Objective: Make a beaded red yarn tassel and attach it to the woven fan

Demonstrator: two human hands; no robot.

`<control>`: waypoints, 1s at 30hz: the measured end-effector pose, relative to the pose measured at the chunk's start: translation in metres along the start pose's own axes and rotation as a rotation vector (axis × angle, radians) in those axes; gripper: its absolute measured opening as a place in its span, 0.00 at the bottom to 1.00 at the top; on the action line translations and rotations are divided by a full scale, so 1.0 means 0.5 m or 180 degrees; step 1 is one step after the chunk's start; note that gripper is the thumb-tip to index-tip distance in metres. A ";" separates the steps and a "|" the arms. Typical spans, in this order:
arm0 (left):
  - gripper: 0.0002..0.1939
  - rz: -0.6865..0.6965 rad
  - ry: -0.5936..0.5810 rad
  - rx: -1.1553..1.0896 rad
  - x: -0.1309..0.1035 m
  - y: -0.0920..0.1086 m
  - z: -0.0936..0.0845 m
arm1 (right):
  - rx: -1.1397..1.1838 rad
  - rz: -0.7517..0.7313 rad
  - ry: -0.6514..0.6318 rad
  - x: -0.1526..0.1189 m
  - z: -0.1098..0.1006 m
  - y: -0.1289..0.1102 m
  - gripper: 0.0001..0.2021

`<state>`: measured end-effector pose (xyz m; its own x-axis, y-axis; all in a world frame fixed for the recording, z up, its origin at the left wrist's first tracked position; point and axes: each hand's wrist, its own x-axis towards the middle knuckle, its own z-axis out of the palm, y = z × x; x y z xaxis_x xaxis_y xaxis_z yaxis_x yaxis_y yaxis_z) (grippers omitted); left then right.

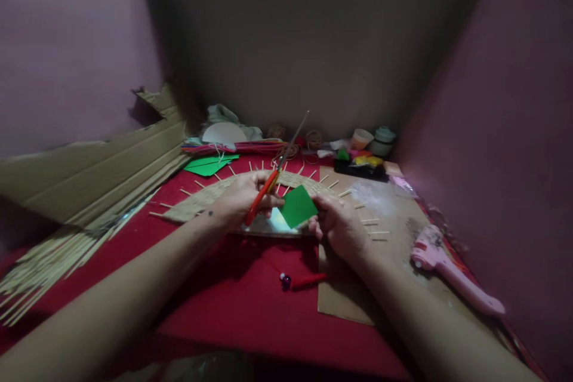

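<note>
My left hand [253, 194] is closed around a pair of scissors [262, 197] with orange-red handles, the blades pointing up and away. Its fingertips also reach the left corner of a small green square of paper [298, 207]. On the other side, my right hand [338, 224] pinches that square at its right corner. Beneath both hands lies a half-round woven piece [201, 202] with thin sticks poking out along its curved edge. A bright patch of light shows just behind the paper. The hands hide part of the weaving.
Right of the weaving, a cardboard sheet [344, 295] carries a pink glue gun [456, 277]. Thin sticks [49, 268] and torn cardboard [98, 173] lie left. More green paper [208, 165], twine [313, 139] and a cup [360, 138] sit behind. A beaded red tassel [307, 280] lies in front.
</note>
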<state>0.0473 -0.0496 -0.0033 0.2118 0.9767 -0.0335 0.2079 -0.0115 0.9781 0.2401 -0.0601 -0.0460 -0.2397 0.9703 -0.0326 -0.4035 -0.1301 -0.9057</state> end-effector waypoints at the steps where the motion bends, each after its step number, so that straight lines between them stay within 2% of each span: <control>1: 0.17 -0.0015 -0.0027 -0.0020 -0.001 -0.001 0.000 | -0.0195 -0.0033 -0.0010 -0.003 0.000 -0.001 0.12; 4: 0.18 -0.0060 -0.0090 -0.0054 -0.004 0.000 0.000 | -0.0664 0.0044 -0.0121 -0.011 0.001 -0.006 0.10; 8: 0.18 -0.0002 0.0009 -0.0099 -0.007 0.002 0.001 | -0.0830 0.0236 -0.0428 -0.018 0.009 -0.010 0.07; 10: 0.19 0.0019 0.0027 -0.0116 -0.008 0.002 0.004 | -0.0897 0.0243 -0.0485 -0.022 0.015 -0.011 0.09; 13: 0.20 -0.0008 -0.0061 -0.0220 -0.011 0.003 0.014 | -0.1034 0.0252 -0.0515 -0.027 0.022 -0.012 0.07; 17: 0.19 -0.0029 0.0121 -0.0257 -0.020 0.012 0.020 | -0.0826 0.0260 -0.0272 -0.025 0.023 -0.014 0.09; 20: 0.16 0.0105 0.0156 0.0213 -0.030 0.017 0.006 | -0.0298 -0.0031 0.0072 -0.015 0.018 -0.023 0.11; 24: 0.12 0.0475 -0.0074 0.0999 -0.040 0.000 -0.020 | 0.0300 -0.0674 0.0415 0.002 0.011 -0.041 0.13; 27: 0.13 0.0796 0.0060 0.2096 -0.044 -0.018 -0.031 | 0.0526 -0.0923 0.0392 0.011 0.006 -0.047 0.12; 30: 0.14 0.0843 0.0038 0.2929 -0.046 -0.023 -0.036 | 0.0759 -0.1001 0.0385 0.015 0.002 -0.048 0.11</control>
<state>0.0228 -0.0683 -0.0100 0.3509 0.9203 0.1728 0.8247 -0.3911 0.4085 0.2473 -0.0498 -0.0239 0.0277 0.9854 0.1677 -0.6373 0.1467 -0.7565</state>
